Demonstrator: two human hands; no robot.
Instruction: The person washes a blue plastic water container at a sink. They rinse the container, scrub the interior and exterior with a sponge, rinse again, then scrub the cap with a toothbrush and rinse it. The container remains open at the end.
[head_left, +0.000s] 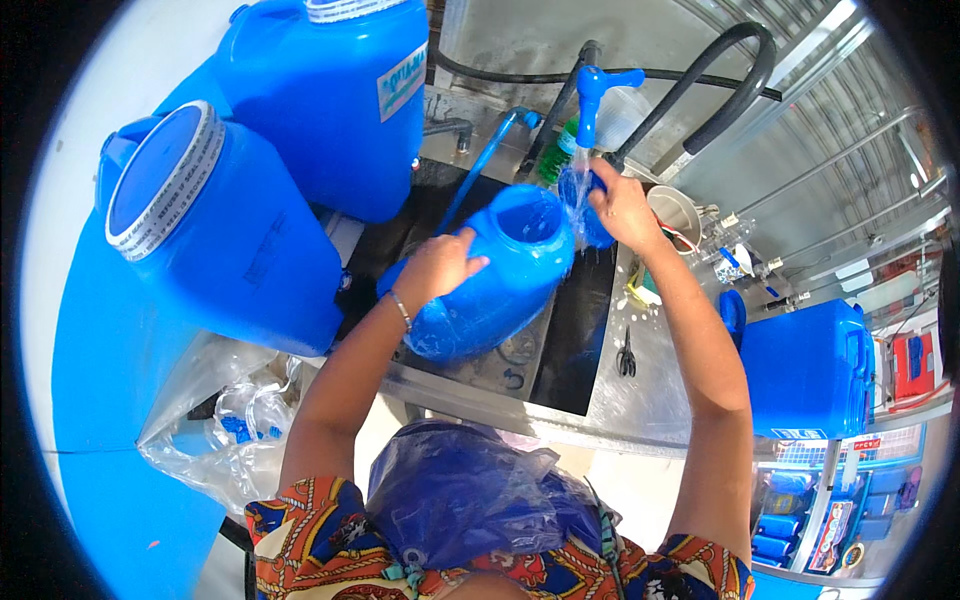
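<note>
My left hand (437, 266) grips a blue plastic water container (491, 289) near its shoulder; the container leans over the sink with its round mouth uncovered. Just right of that mouth, my right hand (624, 206) holds a round blue lid (583, 202) tilted under the tap. Water (581, 159) runs from the blue plastic faucet (589, 105) onto the lid and splashes around it. Behind the lid stands a green bottle (556, 156), partly hidden.
Two large blue containers with sealed caps (262, 202) (337, 97) stand at the left. Black scissors (626, 360) lie on the steel counter (652, 405). A white pitcher (673, 212) and another blue container (802, 371) are at the right. A clear plastic bag (247, 420) hangs lower left.
</note>
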